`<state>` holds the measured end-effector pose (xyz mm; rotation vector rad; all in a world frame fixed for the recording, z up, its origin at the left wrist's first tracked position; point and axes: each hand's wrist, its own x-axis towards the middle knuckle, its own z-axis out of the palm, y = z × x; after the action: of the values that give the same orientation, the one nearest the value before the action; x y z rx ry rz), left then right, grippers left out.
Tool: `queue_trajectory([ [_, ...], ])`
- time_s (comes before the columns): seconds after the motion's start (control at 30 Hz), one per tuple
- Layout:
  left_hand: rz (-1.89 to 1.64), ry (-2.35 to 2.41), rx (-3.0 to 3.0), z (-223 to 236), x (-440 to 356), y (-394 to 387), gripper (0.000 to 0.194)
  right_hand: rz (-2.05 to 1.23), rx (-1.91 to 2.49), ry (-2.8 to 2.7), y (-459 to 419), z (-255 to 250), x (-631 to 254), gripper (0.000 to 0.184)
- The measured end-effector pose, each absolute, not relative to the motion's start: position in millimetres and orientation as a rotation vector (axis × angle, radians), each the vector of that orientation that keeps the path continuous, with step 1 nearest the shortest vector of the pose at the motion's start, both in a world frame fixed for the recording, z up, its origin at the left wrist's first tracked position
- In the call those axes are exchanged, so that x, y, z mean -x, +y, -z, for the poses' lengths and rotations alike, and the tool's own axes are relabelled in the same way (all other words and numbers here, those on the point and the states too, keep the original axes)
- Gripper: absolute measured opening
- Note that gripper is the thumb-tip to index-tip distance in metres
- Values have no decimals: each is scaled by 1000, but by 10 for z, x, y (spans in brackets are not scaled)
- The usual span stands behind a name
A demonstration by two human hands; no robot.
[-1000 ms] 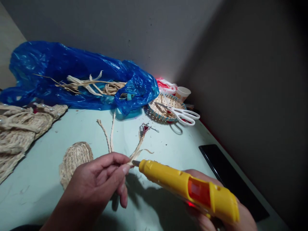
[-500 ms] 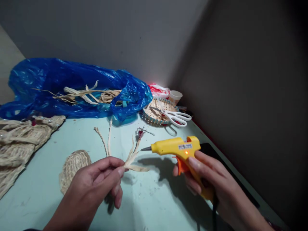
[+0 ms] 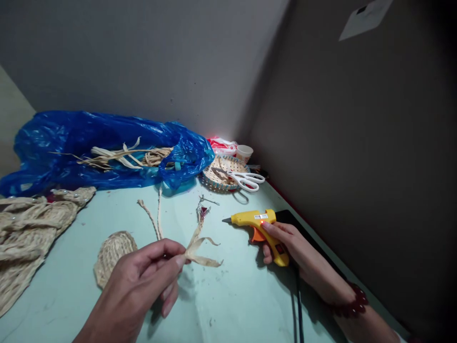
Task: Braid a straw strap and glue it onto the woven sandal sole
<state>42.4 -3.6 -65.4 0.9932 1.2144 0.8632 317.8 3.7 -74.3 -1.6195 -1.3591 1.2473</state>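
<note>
Between thumb and fingers, my left hand [image 3: 150, 276] pinches a pale dried-fibre piece [image 3: 200, 255] whose loose strips fan out to the right. My right hand [image 3: 285, 238] is wrapped round the handle of a yellow hot glue gun [image 3: 255, 218], its small light glowing and its nozzle pointing left, apart from the fibre. Just beyond the strips lies a thin braid with a dark red charm [image 3: 203, 212] and wire. Two twisted cords [image 3: 152, 216] lie behind my left hand. An oval woven piece [image 3: 114, 255] rests on the table to its left.
A blue plastic bag [image 3: 82, 138] with dried strips [image 3: 121, 157] spans the back left. White-handled scissors [image 3: 250, 181] lie across a round basket [image 3: 210, 183], beside a paper cup [image 3: 244, 152]. Braided work [image 3: 28, 233] covers the left side. A black cable [image 3: 299, 305] hangs from the glue gun.
The glue gun has drawn back from the fibre piece, away from me and lower towards the table. My left hand keeps its pinch. The camera view has tilted up a little.
</note>
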Motion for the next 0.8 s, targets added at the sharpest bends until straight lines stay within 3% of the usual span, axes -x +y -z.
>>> queue_trajectory([
  [0.13, -837, 1213, -1028, 574, -483, -100, 29, -706, 1966, -1702, -23, 694, -3283, 50],
  [0.27, -810, 1282, -1012, 505, -558, -159, 29, -117, 2110, -1893, -69, 527, -3152, 33],
  [0.33, -793, 1307, -1013, 483, -585, -176, 28, -185, 1820, -1988, -65, 416, -2982, 28],
  [0.4, -785, 1323, -1019, 462, -608, -184, 27, -525, 1475, -2011, -41, 321, -2788, 25],
  [0.53, -759, 1322, -969, 443, -643, -173, 29, -807, 1187, -2027, 37, 266, -2499, 13],
  [0.8, -796, 1312, -889, 564, -628, -134, 17, -584, 928, -2056, 29, 433, -2374, 8],
])
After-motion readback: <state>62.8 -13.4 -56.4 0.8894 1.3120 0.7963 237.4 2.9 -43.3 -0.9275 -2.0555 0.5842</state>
